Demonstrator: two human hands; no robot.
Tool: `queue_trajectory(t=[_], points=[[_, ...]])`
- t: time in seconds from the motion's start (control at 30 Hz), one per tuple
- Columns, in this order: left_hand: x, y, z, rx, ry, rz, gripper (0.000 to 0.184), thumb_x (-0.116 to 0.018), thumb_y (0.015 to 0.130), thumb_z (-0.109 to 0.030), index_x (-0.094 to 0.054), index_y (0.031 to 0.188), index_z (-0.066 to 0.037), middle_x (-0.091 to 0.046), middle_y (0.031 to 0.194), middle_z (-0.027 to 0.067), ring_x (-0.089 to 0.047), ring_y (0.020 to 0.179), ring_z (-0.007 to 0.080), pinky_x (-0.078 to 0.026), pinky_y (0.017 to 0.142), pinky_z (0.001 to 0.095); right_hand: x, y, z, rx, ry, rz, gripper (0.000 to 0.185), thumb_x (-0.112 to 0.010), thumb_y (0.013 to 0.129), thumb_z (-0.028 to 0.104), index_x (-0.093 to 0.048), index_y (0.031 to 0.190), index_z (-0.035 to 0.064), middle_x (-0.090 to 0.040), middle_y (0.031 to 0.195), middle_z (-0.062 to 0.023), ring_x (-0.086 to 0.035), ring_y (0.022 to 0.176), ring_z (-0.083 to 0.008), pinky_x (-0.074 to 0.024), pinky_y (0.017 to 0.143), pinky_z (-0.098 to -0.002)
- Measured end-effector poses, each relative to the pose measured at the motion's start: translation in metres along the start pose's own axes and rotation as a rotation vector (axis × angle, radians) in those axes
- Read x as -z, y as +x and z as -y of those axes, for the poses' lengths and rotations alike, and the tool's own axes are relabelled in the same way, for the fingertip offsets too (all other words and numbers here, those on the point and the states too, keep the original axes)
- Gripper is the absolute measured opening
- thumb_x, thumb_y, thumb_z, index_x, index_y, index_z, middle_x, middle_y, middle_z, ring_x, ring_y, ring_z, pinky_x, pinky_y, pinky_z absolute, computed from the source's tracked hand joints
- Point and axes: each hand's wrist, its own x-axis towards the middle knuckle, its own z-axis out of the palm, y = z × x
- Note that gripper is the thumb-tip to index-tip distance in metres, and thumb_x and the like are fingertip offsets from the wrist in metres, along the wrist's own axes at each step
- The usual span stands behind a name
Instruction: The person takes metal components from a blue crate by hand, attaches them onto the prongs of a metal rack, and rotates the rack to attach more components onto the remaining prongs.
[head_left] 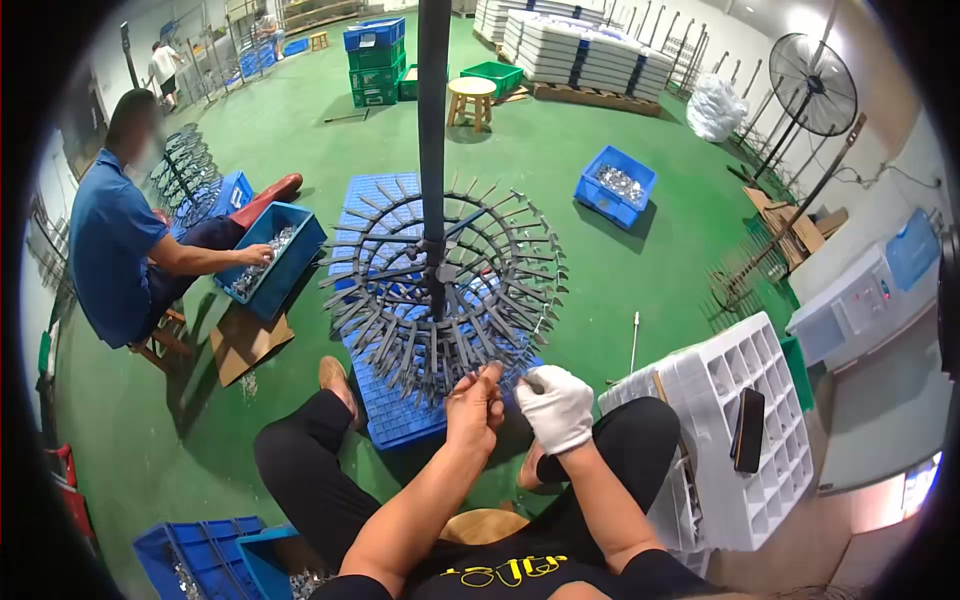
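In front of me stands a round dark metal rack (360,325) with rings of radiating prongs around a tall central pole (433,120). My bare left hand (474,402) is closed in a pinch at the rack's near lower edge. Just right of it, my right hand (553,408) wears a white glove, its fingers curled together close to the outer prongs. Whatever either hand holds is too small or too covered to make out. Small shiny pieces show on some prongs along the rack's right side. Under the rack lies a blue plastic pallet (395,428).
At left a seated person in a blue shirt (115,240) reaches into a blue bin (308,248) of small metal parts. Another blue bin (615,212) of parts is on the floor ahead. White compartment trays (735,345) carrying a phone (748,430) stand at my right.
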Motion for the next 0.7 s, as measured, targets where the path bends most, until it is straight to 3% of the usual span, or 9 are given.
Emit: queue_trajectory(t=[0.17,0.7], points=[[-0.009,0.007,0.002,-0.080,-0.002,-0.095,0.020,-0.076,0.078,-0.013,-0.058,0.072,-0.016,-0.051,0.058,-0.0070,-0.040,0.041,0.0036,-0.025,0.036,0.0181,-0.008,-0.002,-0.003,0.031,-0.089,-0.046,0.009,-0.070,0.073,0.017,-0.065,0.069,0.0112,-0.062,0.067,-0.0087,-0.061,0.059,-0.0279,-0.0493,0.055,-0.0373],[-0.008,0.016,0.006,-0.166,-0.056,-0.076,0.020,-0.069,0.079,0.000,-0.058,0.068,-0.013,-0.054,0.063,-0.0070,-0.038,0.043,0.0019,-0.024,0.037,0.0200,-0.022,-0.002,-0.015,0.136,-0.003,-0.112,0.008,-0.072,0.070,0.012,-0.065,0.072,0.0099,-0.061,0.065,-0.0085,-0.060,0.056,-0.0282,-0.0476,0.052,-0.0373]])
